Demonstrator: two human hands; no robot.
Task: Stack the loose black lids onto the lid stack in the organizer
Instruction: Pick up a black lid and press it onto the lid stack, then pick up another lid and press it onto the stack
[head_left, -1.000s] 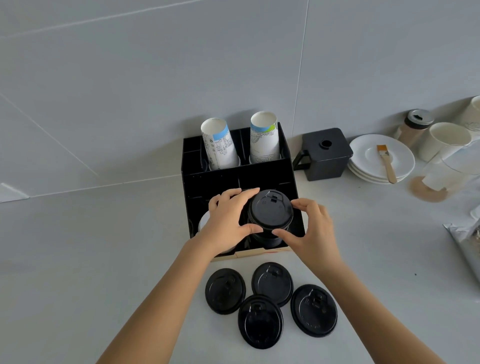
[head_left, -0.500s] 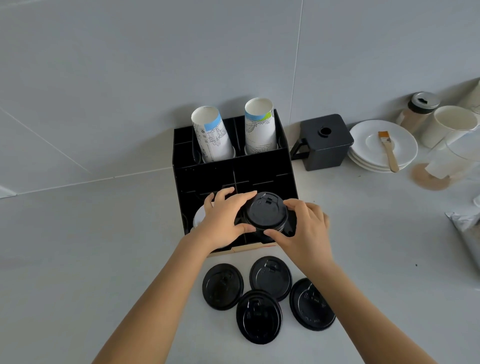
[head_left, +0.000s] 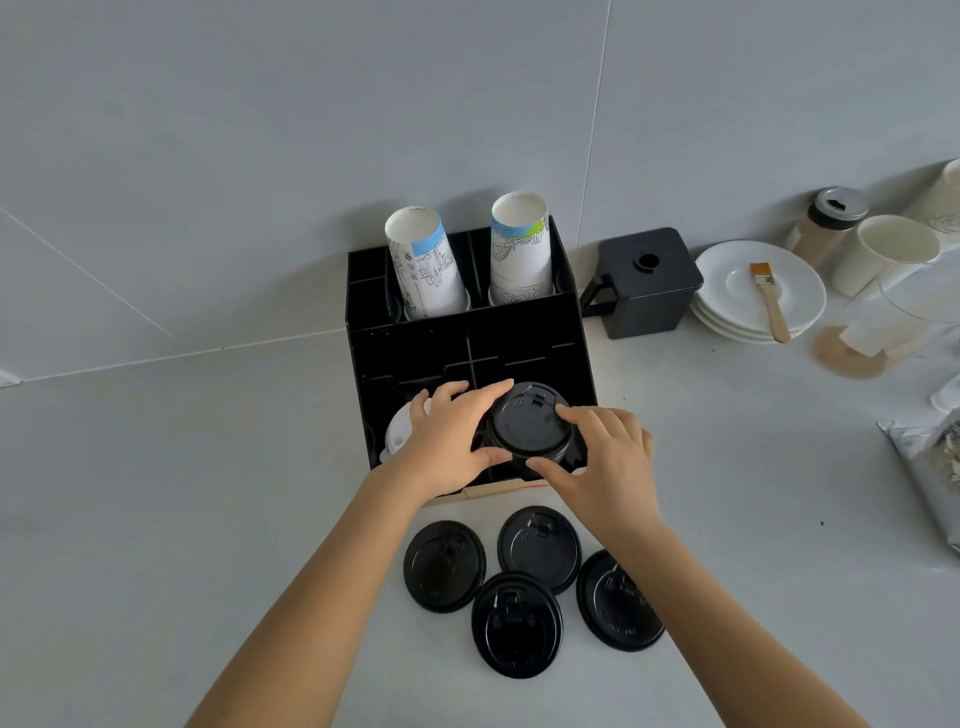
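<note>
A black organizer (head_left: 415, 343) stands on the counter against the wall. In its front right compartment sits the stack of black lids (head_left: 529, 425). My left hand (head_left: 449, 441) grips the stack's left side and my right hand (head_left: 605, 462) grips its right side, fingertips on the top lid's rim. Several loose black lids lie flat on the counter in front of the organizer: one at the left (head_left: 444, 565), one in the middle (head_left: 539, 546), one nearest me (head_left: 517, 623) and one at the right (head_left: 615, 603), partly under my right forearm.
White lids (head_left: 399, 434) show in the front left compartment, partly behind my left hand. Two paper cup stacks (head_left: 426, 265) stand in the organizer's back. To the right are a black box (head_left: 644, 283), white plates with a brush (head_left: 758, 291), a shaker and cups.
Both hands pressed the lid stack slightly lower into the organizer compartment. The view has shifted a little; the loose lids have not moved.
</note>
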